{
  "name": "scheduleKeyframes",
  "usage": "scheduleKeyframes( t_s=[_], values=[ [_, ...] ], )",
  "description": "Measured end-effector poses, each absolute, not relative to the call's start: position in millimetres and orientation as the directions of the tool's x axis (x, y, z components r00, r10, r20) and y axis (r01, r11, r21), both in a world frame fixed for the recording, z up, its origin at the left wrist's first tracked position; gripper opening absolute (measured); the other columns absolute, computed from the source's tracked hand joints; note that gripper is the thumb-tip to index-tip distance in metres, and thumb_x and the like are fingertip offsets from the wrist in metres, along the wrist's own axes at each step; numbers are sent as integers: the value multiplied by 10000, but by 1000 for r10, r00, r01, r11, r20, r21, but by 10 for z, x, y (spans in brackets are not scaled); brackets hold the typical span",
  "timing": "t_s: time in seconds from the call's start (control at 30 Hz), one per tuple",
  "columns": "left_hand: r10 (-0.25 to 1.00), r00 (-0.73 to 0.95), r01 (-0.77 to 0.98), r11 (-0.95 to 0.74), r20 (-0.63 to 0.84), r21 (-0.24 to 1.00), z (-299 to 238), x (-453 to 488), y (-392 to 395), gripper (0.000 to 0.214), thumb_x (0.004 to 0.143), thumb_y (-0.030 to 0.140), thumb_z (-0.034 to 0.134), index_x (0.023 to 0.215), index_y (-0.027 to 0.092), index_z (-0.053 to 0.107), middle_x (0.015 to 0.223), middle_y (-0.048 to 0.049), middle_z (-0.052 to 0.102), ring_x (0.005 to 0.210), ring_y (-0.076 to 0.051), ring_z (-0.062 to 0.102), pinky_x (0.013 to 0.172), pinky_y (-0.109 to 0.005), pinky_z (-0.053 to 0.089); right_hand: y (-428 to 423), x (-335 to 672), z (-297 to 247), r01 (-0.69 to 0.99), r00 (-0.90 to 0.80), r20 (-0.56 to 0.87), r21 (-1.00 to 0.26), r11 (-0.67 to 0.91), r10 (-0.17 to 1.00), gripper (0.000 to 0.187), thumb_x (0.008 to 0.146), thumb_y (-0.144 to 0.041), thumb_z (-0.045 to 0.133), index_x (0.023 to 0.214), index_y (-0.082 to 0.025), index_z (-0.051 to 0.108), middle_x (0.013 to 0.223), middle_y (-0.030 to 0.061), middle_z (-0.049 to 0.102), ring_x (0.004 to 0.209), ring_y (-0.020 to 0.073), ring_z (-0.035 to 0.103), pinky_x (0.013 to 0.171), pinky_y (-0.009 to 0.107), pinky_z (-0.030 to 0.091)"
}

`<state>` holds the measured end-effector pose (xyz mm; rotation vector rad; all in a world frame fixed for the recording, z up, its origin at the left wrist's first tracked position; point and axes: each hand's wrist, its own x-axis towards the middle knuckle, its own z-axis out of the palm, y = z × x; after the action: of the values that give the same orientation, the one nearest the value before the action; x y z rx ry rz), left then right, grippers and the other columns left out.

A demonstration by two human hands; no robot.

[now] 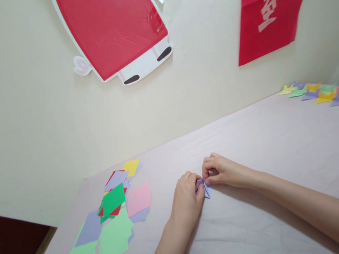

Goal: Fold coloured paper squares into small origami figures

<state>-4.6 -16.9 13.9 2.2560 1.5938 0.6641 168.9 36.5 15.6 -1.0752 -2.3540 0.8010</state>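
Note:
A small lilac folded paper piece (205, 189) lies on the pale cloth-covered table (261, 163), pinched between both hands. My left hand (187, 198) has its fingers curled onto the paper's left side. My right hand (221, 171) pinches the paper's upper right, fingers bent together. Most of the paper is hidden under the fingers.
Several loose coloured paper sheets (113, 218) in green, pink, lilac, red and yellow lie spread at the left. A row of folded coloured paper figures (331, 94) runs along the far right by the wall. Red posters (268, 0) hang on the wall.

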Motion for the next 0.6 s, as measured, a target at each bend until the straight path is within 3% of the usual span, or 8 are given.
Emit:
scheduleKeyframes(
  t_s=[0.17,0.4,0.6],
  values=[
    [956,254,784,-293,148,547,186,-92,-150,156,838,94,499,724,190,544,742,-2,566,697,-160,533,641,-268,379,365,1650,192,594,-594,104,-612,522,798,56,731,-150,723,752,-188,687,857,36,657,882,216,527,789,315,401],
    [958,231,754,-285,168,591,151,-84,-143,170,886,165,457,771,198,577,778,-12,612,744,-166,576,664,-262,402,446,1536,234,682,-589,8,-530,503,808,68,676,-197,734,739,-204,709,860,61,650,900,238,548,736,294,418],
    [975,154,611,-222,160,760,140,-102,-135,148,902,208,477,835,196,608,811,-10,653,738,-158,609,676,-247,423,522,1441,357,733,-584,-97,-489,473,806,76,605,-205,752,668,-206,710,795,79,660,881,265,568,661,287,415]
  ],
)
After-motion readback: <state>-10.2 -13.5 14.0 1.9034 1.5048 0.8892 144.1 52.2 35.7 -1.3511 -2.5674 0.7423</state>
